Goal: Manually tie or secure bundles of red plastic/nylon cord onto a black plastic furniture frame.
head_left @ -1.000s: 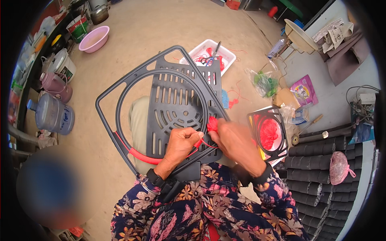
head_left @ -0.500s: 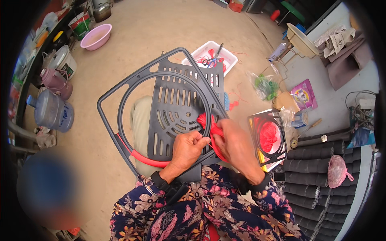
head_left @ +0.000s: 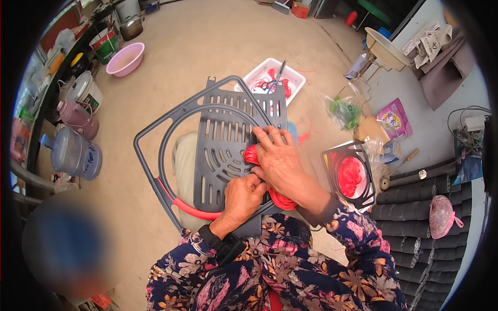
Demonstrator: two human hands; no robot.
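Observation:
A black plastic frame [head_left: 155,123] with a round inner ring lies tilted across my lap, over a dark slotted board [head_left: 213,136]. Red cord [head_left: 193,209] is wound closely around the ring's lower left part. My left hand [head_left: 243,199] is closed in a pinch on the ring near the end of the winding; its fingertips are partly hidden. Just beyond it, my right hand [head_left: 282,168] grips a bundle of red cord [head_left: 281,200] against the ring's right side. One end of the bundle sticks out inside the ring, left of my fingers; the palm covers its middle.
Past the board stands a white tray [head_left: 298,78] with scissors and red cord. A smaller black frame [head_left: 364,173] rests over a container with red cord at right. Dark rolls [head_left: 415,212] are stacked at lower right. A water jug [head_left: 78,155] and pink basin [head_left: 126,59] stand left.
My right hand has moved up and left with the cord bundle, onto the ring. My left hand keeps its pinch. The view has shifted slightly, with the frame sitting lower and further right.

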